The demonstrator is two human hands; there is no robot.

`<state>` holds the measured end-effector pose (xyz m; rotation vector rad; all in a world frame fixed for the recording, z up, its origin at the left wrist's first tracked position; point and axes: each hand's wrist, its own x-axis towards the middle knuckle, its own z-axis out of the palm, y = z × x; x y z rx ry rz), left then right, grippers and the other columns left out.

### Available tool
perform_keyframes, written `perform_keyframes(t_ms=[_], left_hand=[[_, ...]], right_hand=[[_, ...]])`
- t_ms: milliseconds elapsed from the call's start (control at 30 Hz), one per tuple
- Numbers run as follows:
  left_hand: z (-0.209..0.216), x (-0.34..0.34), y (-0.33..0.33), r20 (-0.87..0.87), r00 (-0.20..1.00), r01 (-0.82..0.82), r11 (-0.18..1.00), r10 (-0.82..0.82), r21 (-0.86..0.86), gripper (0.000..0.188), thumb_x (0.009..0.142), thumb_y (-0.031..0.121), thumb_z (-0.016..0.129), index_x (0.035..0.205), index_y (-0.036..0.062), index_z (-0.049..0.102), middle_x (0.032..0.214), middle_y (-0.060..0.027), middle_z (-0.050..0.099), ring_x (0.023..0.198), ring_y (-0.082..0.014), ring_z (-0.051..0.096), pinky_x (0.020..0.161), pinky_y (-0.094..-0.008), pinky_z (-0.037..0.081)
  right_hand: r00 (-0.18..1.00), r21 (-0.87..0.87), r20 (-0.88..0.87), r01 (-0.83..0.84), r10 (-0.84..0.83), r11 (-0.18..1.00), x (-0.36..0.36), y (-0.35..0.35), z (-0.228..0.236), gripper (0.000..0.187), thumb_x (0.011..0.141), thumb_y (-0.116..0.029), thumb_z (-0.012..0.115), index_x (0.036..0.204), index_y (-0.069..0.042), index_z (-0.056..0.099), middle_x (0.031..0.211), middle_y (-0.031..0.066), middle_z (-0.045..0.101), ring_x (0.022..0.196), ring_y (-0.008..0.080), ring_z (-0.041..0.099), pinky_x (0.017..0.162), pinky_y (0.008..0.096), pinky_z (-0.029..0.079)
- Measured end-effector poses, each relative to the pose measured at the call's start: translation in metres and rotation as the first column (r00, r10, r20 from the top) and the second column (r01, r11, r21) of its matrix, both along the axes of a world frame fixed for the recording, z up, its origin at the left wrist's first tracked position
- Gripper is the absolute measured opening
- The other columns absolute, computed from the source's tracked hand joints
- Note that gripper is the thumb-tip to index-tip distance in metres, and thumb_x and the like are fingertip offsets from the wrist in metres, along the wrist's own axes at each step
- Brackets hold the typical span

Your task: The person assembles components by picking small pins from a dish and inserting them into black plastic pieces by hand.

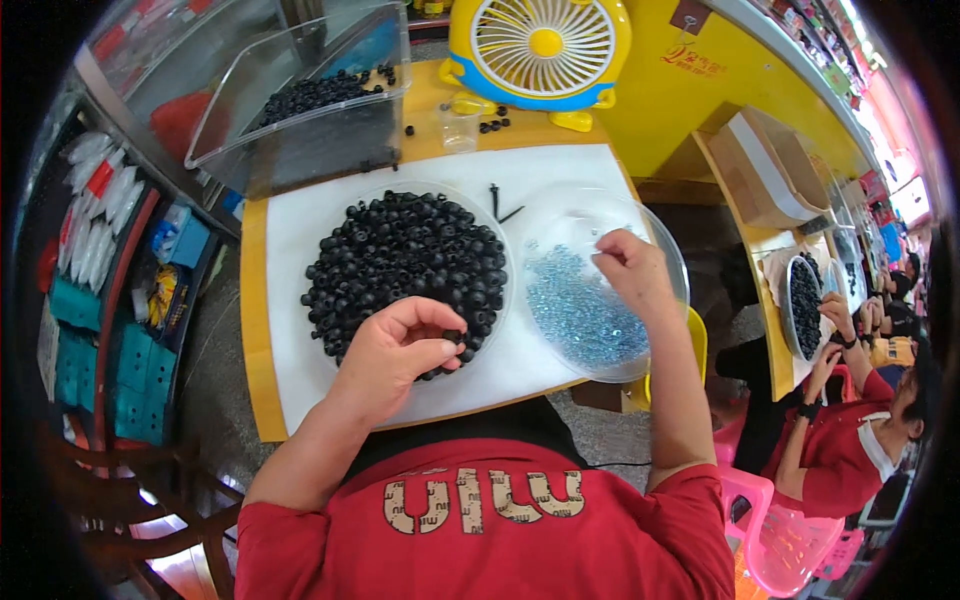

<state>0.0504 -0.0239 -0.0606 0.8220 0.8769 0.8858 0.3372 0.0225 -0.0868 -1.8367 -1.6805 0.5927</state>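
Note:
Over the near right edge of a heap of black beads (405, 260), my left hand (400, 350) pinches one black bead (453, 337) between thumb and fingers. The heap fills a round clear tray on the white table sheet. To the right stands a round clear tray (668, 250) with small pale-blue glassy pieces (580, 310) spread in its near part. My right hand (632, 265) is above that tray's right side, thumb and fingertips pressed together. Whatever it may hold is too small to make out. Two thin black sticks (495, 200) lie beyond, between the trays.
At the back left stands a clear plastic bin (300, 140) with more black beads. A yellow-and-blue fan (540, 50) and a small clear cup (459, 130) are at the back. On the right, another person (850, 440) works at a separate table beside a cardboard box (765, 165).

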Motion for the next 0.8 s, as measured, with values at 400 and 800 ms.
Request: perform_keyframes(t_ms=[400, 800], left_hand=[[-0.006, 0.006, -0.001, 0.034, 0.996, 0.087, 0.996, -0.087, 0.014, 0.017, 0.074, -0.003, 0.054, 0.09, 0.0007, 0.051, 0.088, -0.0053, 0.054, 0.076, -0.0111, 0.054, 0.069, -0.0255, 0.049], [-0.007, 0.0, -0.003, 0.018, 0.995, 0.101, 0.994, -0.102, 0.034, 0.025, 0.074, -0.004, 0.055, 0.097, 0.0017, 0.047, 0.09, -0.0061, 0.053, 0.084, -0.0117, 0.053, 0.073, -0.026, 0.048]], right_hand=[[0.598, -0.069, -0.757, -0.475, 0.264, 0.877, -0.089, -0.044, 0.03, 0.007, 0.075, 0.001, 0.058, 0.081, 0.0, 0.057, 0.072, 0.0031, 0.056, 0.063, 0.0082, 0.053, 0.058, 0.0206, 0.045], [0.641, -0.005, -0.656, -0.531, 0.398, 0.847, -0.107, -0.049, 0.025, 0.007, 0.075, -0.006, 0.06, 0.079, -0.002, 0.057, 0.07, 0.0014, 0.058, 0.063, 0.0054, 0.051, 0.056, 0.0199, 0.042]])
